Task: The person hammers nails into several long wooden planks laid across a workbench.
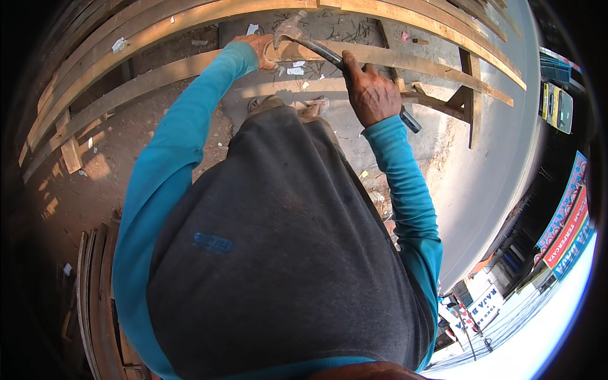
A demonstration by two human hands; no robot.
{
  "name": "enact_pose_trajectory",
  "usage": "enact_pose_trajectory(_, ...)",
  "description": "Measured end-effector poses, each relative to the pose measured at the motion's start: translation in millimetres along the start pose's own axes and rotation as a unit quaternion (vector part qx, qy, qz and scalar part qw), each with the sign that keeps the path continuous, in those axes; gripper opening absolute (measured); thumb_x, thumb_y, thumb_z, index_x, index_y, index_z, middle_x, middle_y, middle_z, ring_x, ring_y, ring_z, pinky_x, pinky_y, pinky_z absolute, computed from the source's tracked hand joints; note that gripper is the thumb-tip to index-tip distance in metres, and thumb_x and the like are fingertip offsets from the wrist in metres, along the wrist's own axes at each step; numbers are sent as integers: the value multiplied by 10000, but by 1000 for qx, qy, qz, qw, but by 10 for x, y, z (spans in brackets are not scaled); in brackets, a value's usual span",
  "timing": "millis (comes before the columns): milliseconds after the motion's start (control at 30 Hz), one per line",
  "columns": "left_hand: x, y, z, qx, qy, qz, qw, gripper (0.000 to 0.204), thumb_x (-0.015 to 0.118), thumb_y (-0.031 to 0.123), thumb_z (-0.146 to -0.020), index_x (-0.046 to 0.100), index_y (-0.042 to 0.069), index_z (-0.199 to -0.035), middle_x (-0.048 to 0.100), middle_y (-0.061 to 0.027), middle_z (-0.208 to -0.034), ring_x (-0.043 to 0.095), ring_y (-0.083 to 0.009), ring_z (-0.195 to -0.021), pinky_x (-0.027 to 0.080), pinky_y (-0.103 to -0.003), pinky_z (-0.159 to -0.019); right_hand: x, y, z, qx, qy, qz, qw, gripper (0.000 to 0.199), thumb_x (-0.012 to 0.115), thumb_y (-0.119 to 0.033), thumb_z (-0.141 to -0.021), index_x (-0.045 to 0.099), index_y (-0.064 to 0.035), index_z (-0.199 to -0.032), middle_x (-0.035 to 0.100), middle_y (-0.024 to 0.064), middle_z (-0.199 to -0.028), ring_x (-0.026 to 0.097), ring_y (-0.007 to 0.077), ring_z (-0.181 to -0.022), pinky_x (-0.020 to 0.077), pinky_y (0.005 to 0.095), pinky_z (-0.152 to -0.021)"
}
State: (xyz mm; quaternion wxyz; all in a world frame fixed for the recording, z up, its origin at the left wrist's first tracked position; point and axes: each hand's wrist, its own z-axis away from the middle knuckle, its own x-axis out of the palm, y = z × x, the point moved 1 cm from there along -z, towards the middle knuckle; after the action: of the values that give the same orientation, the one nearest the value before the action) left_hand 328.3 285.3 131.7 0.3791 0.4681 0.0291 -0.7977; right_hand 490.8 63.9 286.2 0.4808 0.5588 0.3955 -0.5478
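From where I stand, the right hand (375, 96) grips a claw hammer (323, 52), its head over the long wooden plank (430, 63) already spanning the wooden support (472, 104), so the work looks part-done, though I can't tell what, if anything, the half-curled left hand (258, 50) pinches there.

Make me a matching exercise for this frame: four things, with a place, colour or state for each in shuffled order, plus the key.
1. left hand
2. claw hammer
3. stacked boards
4. sleeves

A. teal
B. gripped in the right hand
C. lower left of the picture
D. at a wooden slat, beside the hammer head

Pairs: 1-D; 2-B; 3-C; 4-A
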Motion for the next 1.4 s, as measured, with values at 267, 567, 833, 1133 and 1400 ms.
enact_pose_trajectory(267,159,-86,26,20,67,11,997,783,768,511,-737,512,160,-1390,654,-128,-1264,615,-328,-1181,479,-477,-1007,-668,158,-435,-85,60,-43,994,451,612,-240,-949,519,-242,-1391,633,131,-851,682,334,-745,548,442,-612)
enact_pose_trajectory(567,138,-113,-37,14,28,-8,999,834,775,530,-725,480,191,-1428,641,-120,-1283,602,-318,-1199,455,-466,-1042,-168,381,-117,-192,20,117,974,600,564,-110,-921,444,-294,-1480,612,96,-857,673,279,-691,568,428,-636)
enact_pose_trajectory(833,28,-64,75,-30,19,0,999,767,773,531,-728,562,90,-1321,664,-131,-1239,615,-306,-1191,492,-444,-1013,-371,61,-9,-137,44,21,989,602,577,-115,-906,488,-343,-1456,551,68,-809,631,240,-705,532,395,-641)
enact_pose_trajectory(1133,120,-24,-64,23,56,2,998,806,756,533,-738,495,155,-1401,647,-118,-1280,609,-326,-1195,478,-481,-1014,277,519,361,113,-50,-105,987,435,620,-307,-945,542,-190,-1356,656,191,-995,667,429,-876,529,513,-695)
enact_pose_trajectory(1400,83,-53,-65,26,5,12,1000,879,781,506,-688,468,151,-1429,638,-131,-1297,615,-328,-1186,480,-471,-1018,660,-181,737,234,110,-517,816,390,614,-367,-985,552,11,-1057,586,174,-730,554,274,-641,472,388,-637)
